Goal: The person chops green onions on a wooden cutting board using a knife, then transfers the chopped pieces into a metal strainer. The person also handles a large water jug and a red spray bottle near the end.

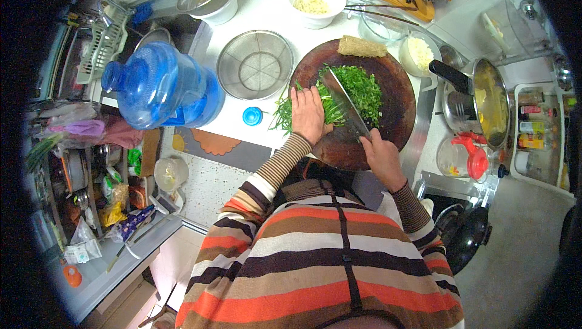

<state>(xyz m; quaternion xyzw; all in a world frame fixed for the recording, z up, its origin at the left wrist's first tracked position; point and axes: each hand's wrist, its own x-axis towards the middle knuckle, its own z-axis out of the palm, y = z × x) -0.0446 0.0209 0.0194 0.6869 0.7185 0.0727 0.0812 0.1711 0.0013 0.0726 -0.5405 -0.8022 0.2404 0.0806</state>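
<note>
My left hand [309, 113] presses down on a bunch of green chives [284, 110], whose ends stick out past the left rim of the round wooden chopping board [400, 88]. In my right hand [383, 154] is the handle of a cleaver [348, 104]. Its broad blade stands between the held bunch and a heap of chopped greens [361, 88]; whether the edge touches the board is hidden. At the board's far edge lies a tan, rough-surfaced roll [362, 46], which I cannot identify.
Left of the board are a steel mesh strainer [255, 65], a blue cap [252, 116] and a large blue water jug [159, 86]. Beyond stands a white bowl of yellow shreds [316, 4] with chopsticks [382, 11]. A bowl of pale diced food [420, 54] and a steel pot [489, 102] are on the right.
</note>
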